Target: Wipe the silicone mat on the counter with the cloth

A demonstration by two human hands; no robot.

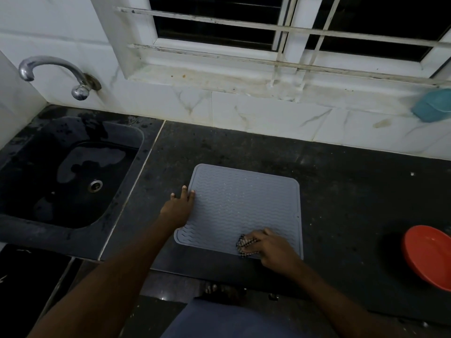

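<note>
**Mat pinned on the left, cloth working the near right corner**

Head view: The grey silicone mat (240, 211) lies flat on the dark counter (341, 191), to the right of the black sink (61, 172) and close to the counter's front edge. Its ridged, wavy face is up, and faint droplets seem to sit across the middle, though they are too fine to be sure of.

The left hand (179, 209) rests palm down on the mat's left edge, fingers spread and flat, gripping nothing. Part of it overlaps the mat and part lies on the counter beside it. That placement reads as an anchor: silicone tends to slide or ripple under a rubbing stroke, and weight on the far side from the cloth would keep it still.

The right hand (271, 247) is closed around a bunched checked cloth (245, 246), pressing it onto the mat's near right corner. The cloth shows at the fingertip side of the hand, touching the mat, with the rest hidden under the palm. Balling it up likely gives a firmer pad for getting into the grooves.

So the mat lies directly beneath both hands, most of it stretching away from the cloth towards the wall. A red bowl (429, 257) stands well apart on the right.
</note>
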